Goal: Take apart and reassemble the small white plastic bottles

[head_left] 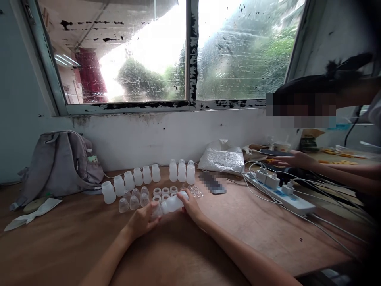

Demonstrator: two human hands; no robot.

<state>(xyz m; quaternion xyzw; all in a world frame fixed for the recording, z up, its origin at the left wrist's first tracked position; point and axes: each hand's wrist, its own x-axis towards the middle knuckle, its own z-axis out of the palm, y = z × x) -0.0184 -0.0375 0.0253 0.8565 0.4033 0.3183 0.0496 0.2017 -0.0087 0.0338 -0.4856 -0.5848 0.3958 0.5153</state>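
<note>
A translucent white baby bottle [172,204] lies sideways between my two hands, just above the table. My left hand [143,221] is closed round its clear cap end. At the other end, my right hand [191,206] grips the bottle's base. Beyond them stand several open bottle bodies [129,181] in a curved row. Clear dome caps [134,202] sit in a cluster near my left hand. White collar rings [156,192] lie in rows behind the held bottle, with thin rings [200,194] to the right. Three capped bottles [182,171] stand upright at the back.
On the left a grey backpack [64,163] leans by the wall, with white tissue [35,214] in front. A plastic bag [222,157], a phone [214,184] and a corded power strip [282,196] are to the right. Another person's hand [297,160] holds a phone there.
</note>
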